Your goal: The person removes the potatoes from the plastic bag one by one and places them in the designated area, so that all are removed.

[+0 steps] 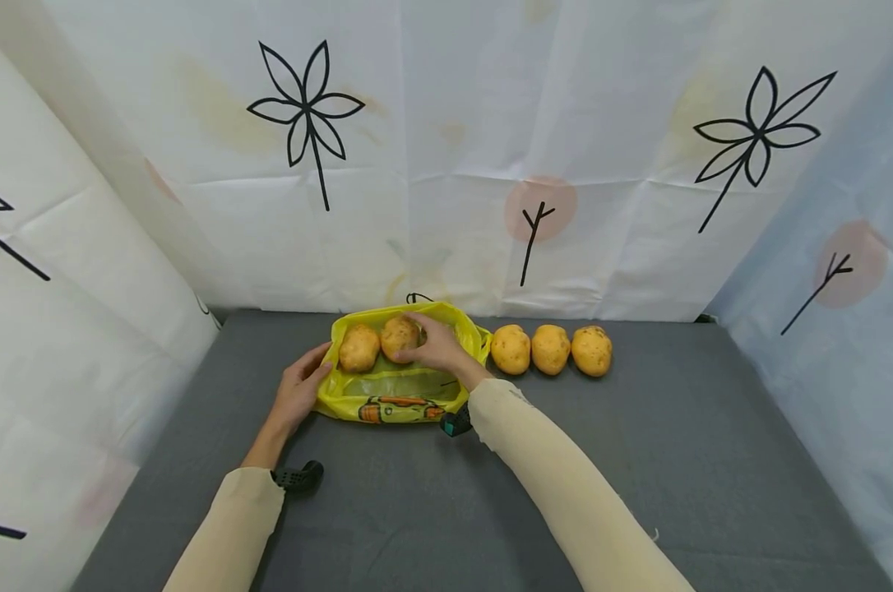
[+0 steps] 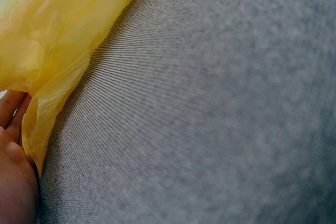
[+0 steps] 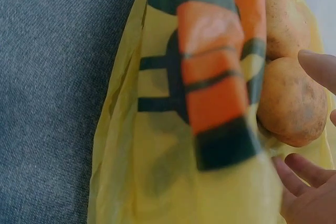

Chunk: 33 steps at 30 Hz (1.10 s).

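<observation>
A yellow plastic bag (image 1: pixel 387 386) with an orange print lies on the table with its mouth open. My left hand (image 1: pixel 302 382) grips its left rim; the left wrist view shows those fingers (image 2: pixel 16 106) against the thin plastic. One potato (image 1: pixel 359 349) sits in the bag's left part. Beside it, my right hand (image 1: pixel 439 345) holds a second potato (image 1: pixel 400 339) between thumb and fingers, inside the bag. In the right wrist view this potato (image 3: pixel 292 102) is next to the other one, under the thumb (image 3: pixel 319 69). Some right fingertips are hidden behind it.
Three potatoes (image 1: pixel 550 349) stand in a row just right of the bag, near the back edge of the dark grey table (image 1: pixel 683 460). A white cloth wall (image 1: pixel 446 247) with plant drawings rises behind. A dark wrist device (image 1: pixel 298 477) sits on the left forearm.
</observation>
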Motion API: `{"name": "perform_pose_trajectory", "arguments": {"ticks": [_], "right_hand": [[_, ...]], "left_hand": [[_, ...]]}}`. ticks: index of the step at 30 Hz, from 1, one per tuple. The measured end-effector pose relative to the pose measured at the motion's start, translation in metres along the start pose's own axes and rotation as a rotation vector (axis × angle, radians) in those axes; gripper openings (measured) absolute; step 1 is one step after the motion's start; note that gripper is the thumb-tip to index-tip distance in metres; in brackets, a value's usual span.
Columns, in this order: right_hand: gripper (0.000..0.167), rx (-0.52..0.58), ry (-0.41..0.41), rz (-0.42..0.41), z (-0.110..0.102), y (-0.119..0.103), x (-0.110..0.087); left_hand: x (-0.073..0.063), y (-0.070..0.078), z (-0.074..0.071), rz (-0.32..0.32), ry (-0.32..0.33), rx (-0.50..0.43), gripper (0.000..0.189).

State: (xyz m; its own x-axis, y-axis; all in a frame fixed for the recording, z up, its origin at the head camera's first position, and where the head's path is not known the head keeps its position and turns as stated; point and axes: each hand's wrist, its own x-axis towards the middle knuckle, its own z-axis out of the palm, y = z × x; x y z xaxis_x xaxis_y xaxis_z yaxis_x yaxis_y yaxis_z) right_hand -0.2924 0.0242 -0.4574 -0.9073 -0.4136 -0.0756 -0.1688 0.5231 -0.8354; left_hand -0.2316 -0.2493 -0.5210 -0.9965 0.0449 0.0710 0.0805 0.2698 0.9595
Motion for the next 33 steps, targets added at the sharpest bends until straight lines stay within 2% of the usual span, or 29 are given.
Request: {"name": "perform_pose_trajectory", "arguments": {"ticks": [10, 27, 33], "right_hand": [[0.079, -0.001, 0.0, 0.008, 0.003, -0.002, 0.004], [0.074, -0.146, 0.002, -0.01, 0.011, -0.002, 0.009], [0.073, -0.128, 0.016, -0.022, 0.012, 0.001, 0.007]], "left_hand": [[0.001, 0.0, -0.001, 0.004, 0.002, -0.008, 0.051], [0.001, 0.0, -0.001, 0.013, -0.003, -0.015, 0.05], [0.001, 0.001, 0.0, 0.015, -0.001, -0.012, 0.05]]}}
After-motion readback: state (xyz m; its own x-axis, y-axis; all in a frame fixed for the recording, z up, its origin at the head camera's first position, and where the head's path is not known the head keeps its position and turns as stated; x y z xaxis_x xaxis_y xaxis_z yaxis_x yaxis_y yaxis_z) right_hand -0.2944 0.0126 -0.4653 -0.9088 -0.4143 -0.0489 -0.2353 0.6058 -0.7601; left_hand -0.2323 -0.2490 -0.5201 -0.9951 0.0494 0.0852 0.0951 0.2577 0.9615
